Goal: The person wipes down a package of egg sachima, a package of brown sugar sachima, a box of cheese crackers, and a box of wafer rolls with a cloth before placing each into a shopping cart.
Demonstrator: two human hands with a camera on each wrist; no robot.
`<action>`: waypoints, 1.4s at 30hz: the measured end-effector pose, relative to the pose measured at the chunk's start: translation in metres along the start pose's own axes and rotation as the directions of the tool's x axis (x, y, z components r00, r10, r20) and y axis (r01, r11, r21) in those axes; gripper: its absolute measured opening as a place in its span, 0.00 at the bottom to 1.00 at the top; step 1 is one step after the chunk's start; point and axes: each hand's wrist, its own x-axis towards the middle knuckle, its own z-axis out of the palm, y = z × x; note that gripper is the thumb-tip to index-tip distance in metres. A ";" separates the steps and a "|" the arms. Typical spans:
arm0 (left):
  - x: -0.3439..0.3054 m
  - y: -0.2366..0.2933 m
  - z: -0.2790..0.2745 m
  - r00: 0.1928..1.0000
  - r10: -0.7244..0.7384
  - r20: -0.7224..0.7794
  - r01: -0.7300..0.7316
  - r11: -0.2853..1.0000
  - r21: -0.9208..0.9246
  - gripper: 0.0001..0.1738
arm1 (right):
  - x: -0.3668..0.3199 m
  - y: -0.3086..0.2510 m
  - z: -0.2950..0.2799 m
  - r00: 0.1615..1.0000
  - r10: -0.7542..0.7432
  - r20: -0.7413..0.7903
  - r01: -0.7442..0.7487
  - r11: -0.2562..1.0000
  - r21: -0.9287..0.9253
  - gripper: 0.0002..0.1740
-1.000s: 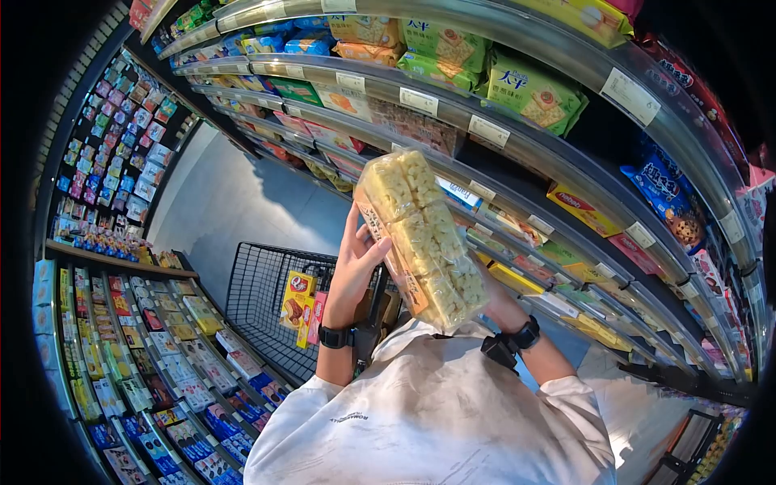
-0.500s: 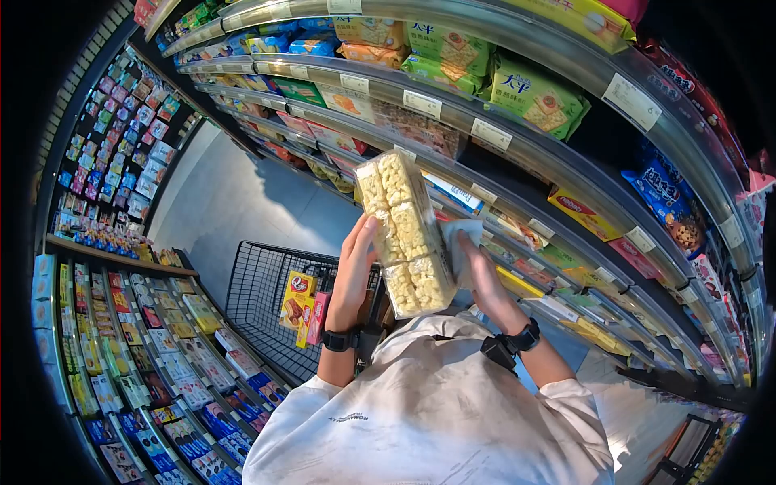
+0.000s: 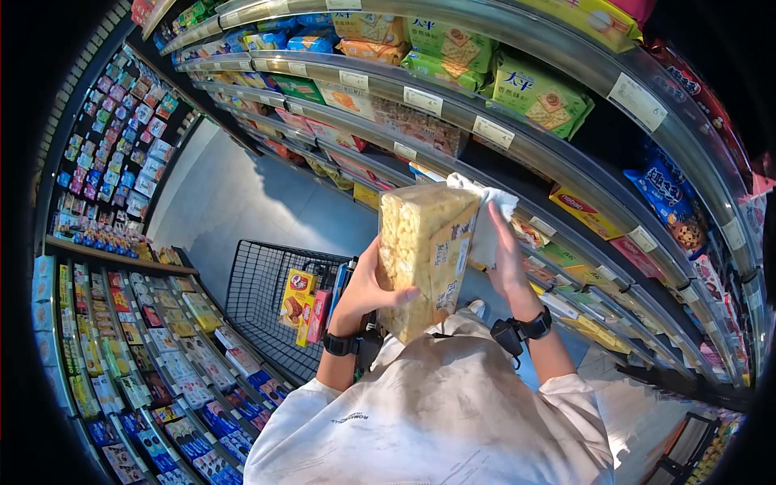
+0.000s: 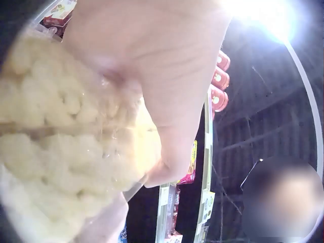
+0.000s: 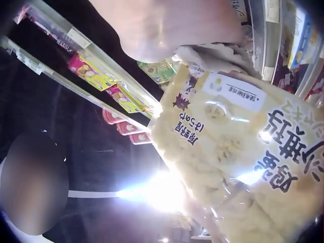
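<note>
Pack: The chunky clear plastic pack of pale yellow puffed snacks (image 3: 428, 242) is between the two hands, near the white shirt (image 3: 436, 396). Dark writing shows on its right side.
Left hand: The left hand (image 3: 362, 295) grips the pack, partly closed, with its thumb bent over the near side.
Right hand: The right hand (image 3: 509, 271) is open, with long straight fingers, beside the crumpled white cloth (image 3: 487, 226). I cannot tell if it pinches the cloth.
Cloth: It touches the pack's right side.
Around: A black wire cart (image 3: 291, 250) is on the left, with a yellow box (image 3: 299, 295) and a pink box (image 3: 318, 317) inside. Shelves (image 3: 444, 121) are far and right.
Trouble: The wrapper looks slick – a loose left grip could drop it. A hard squeeze could crush the snacks – and loose fingers could let the cloth fall.
</note>
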 end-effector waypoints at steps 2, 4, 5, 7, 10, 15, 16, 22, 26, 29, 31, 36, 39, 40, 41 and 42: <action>0.000 0.003 0.006 1.000 0.025 0.010 -0.026 1.000 0.015 0.60 | 0.010 0.010 -0.008 0.998 -0.055 -0.008 0.055 0.998 -0.034 0.38; -0.001 0.007 0.011 0.996 0.092 -0.014 -0.088 0.979 0.183 0.60 | 0.022 0.024 -0.013 0.928 -0.372 0.016 0.370 0.913 -0.171 0.30; 0.000 0.007 0.012 0.994 0.112 -0.010 -0.107 0.967 0.231 0.59 | 0.023 0.026 -0.020 0.929 -0.370 0.020 0.368 0.913 -0.173 0.30; 0.001 0.013 0.016 0.992 0.124 -0.002 -0.117 0.941 0.317 0.59 | 0.007 0.003 -0.004 0.868 -0.444 0.221 0.488 0.682 -0.545 0.28; 0.001 0.019 0.018 0.989 0.147 0.022 -0.140 0.875 0.463 0.61 | 0.003 -0.002 -0.004 0.850 -0.430 0.304 0.524 0.640 -0.561 0.27; 0.003 0.013 0.017 0.982 0.186 0.007 -0.156 0.801 0.577 0.62 | -0.008 -0.015 0.007 0.745 -0.452 0.491 0.666 0.557 -0.497 0.26; 0.003 0.009 0.015 0.983 0.184 0.010 -0.156 0.801 0.578 0.62 | -0.012 -0.018 0.009 0.693 -0.447 0.565 0.717 0.510 -0.475 0.26; 0.006 0.001 0.011 0.982 0.187 -0.041 -0.120 0.771 0.626 0.63 | -0.020 -0.022 0.013 0.543 -0.436 0.718 0.834 0.383 -0.397 0.24; 0.006 -0.001 0.008 0.983 0.184 -0.004 -0.140 0.765 0.629 0.63 | -0.009 0.000 -0.001 0.821 -0.390 0.417 0.561 0.687 -0.462 0.24; 0.003 -0.004 0.004 0.988 0.154 0.007 -0.135 0.841 0.523 0.63 | -0.002 0.000 -0.009 0.931 -0.306 0.197 0.364 0.761 -0.537 0.25; -0.001 -0.006 -0.001 0.992 0.128 0.004 -0.117 0.893 0.434 0.63 | 0.000 0.009 -0.017 0.883 -0.414 0.220 0.465 0.713 -0.525 0.26; -0.012 -0.005 -0.009 0.992 0.093 -0.081 -0.098 0.993 -0.065 0.61 | -0.007 0.010 -0.019 1.000 -0.002 -0.005 0.001 0.991 -0.135 0.30; -0.019 -0.011 -0.016 0.984 0.064 -0.169 -0.097 0.976 -0.194 0.62 | -0.005 0.027 -0.021 0.994 0.052 0.100 -0.048 0.998 -0.049 0.30; -0.020 -0.010 -0.016 0.976 0.016 -0.217 -0.078 0.957 -0.279 0.62 | -0.006 0.027 -0.018 0.984 0.063 0.167 -0.066 0.998 0.012 0.30; -0.021 -0.008 -0.014 0.979 0.011 -0.202 -0.073 0.949 -0.306 0.59 | -0.008 0.023 -0.016 0.974 0.161 0.160 -0.163 0.987 -0.001 0.30; -0.021 -0.016 -0.018 0.980 0.009 -0.200 -0.071 0.950 -0.305 0.59 | -0.009 0.024 -0.015 0.974 0.161 0.159 -0.164 0.987 0.002 0.30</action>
